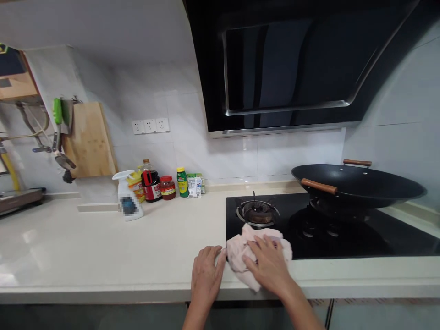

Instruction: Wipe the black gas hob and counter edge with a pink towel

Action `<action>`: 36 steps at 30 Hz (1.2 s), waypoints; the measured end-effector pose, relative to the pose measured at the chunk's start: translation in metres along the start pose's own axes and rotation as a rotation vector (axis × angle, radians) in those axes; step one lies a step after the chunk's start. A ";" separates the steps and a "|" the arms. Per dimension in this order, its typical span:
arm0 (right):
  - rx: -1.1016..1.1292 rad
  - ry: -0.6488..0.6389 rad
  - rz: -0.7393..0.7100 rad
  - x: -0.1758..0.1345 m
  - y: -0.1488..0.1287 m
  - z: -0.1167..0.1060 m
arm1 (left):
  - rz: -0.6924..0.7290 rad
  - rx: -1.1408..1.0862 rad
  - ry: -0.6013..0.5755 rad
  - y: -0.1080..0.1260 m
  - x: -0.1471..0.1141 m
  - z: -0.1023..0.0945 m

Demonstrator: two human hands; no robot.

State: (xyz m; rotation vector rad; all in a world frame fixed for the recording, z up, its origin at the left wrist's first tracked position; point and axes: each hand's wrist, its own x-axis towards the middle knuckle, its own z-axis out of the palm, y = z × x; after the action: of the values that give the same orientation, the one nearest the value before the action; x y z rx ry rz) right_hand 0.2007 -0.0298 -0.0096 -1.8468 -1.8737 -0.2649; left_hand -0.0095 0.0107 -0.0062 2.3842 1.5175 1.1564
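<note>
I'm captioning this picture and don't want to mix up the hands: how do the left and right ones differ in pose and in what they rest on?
The left hand is on the pale countertop, whereas the right hand lies on the pink cloth. The left hand's fingers are held close together, while the right hand's are more spread. Both are bare, with their backs facing up.

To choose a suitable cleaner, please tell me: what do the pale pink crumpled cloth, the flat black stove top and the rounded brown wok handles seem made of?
Cloth: matte fabric, by its soft folds; fibre unclear.
Stove top: probably glass, glossy with reflections.
Wok handles: likely wood, smooth-looking, judging by the brown tone.
</note>
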 end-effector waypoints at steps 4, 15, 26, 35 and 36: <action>0.214 -0.045 -0.223 0.019 -0.044 0.010 | -0.043 -0.110 0.022 -0.004 0.001 -0.001; 0.227 0.060 -0.113 0.003 0.012 -0.004 | -0.098 -0.173 0.023 -0.008 0.003 -0.005; -0.108 0.167 0.251 -0.058 0.128 -0.034 | -0.108 -0.169 0.026 0.001 0.001 -0.006; -0.130 0.042 0.104 -0.007 0.016 -0.021 | -0.083 -0.128 0.015 0.000 0.000 -0.002; -0.092 0.052 0.058 -0.003 0.001 -0.016 | -0.076 -0.130 0.018 -0.001 0.000 -0.002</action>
State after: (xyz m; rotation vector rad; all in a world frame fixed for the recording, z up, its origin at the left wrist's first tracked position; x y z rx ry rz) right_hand 0.2051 -0.0393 0.0026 -1.9333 -1.7970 -0.3813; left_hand -0.0113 0.0103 -0.0048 2.2196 1.4755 1.2230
